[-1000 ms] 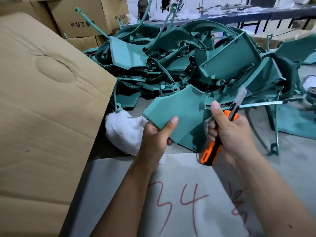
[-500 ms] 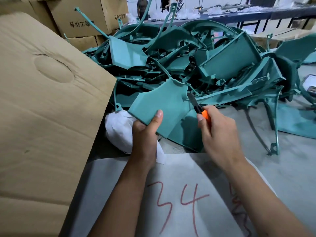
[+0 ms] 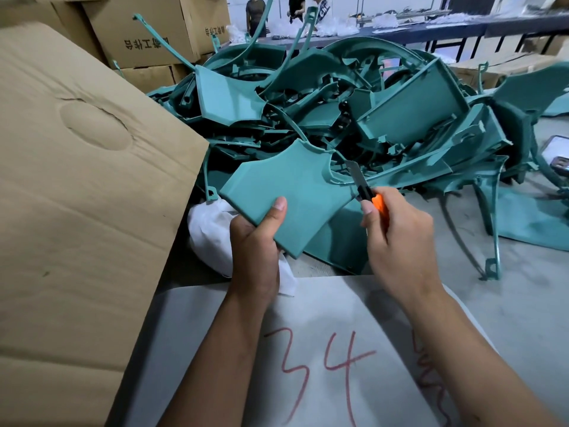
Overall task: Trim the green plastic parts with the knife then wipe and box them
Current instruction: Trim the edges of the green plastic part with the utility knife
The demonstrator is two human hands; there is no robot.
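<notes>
My left hand (image 3: 255, 251) grips the near corner of a flat green plastic part (image 3: 289, 192), thumb on top, holding it tilted above the table. My right hand (image 3: 397, 238) grips an orange-and-black utility knife (image 3: 368, 192). Its blade points up and away and lies against the part's right edge, beside a curved cut-out. A white wiping cloth (image 3: 212, 232) lies under the part, partly hidden by my left hand. A big heap of green plastic parts (image 3: 354, 106) fills the table behind.
A large cardboard box flap (image 3: 86, 180) stands at the left. A white sheet marked "34" in red (image 3: 323, 359) lies in front of me. Stacked cartons (image 3: 154, 29) stand at the back left. People stand by a far bench. Loose green strips (image 3: 492, 229) lie at the right.
My left hand raised and turned the part to the left. My right hand swung the knife from pointing up-right to lying against the part's right edge, then slid it along that edge.
</notes>
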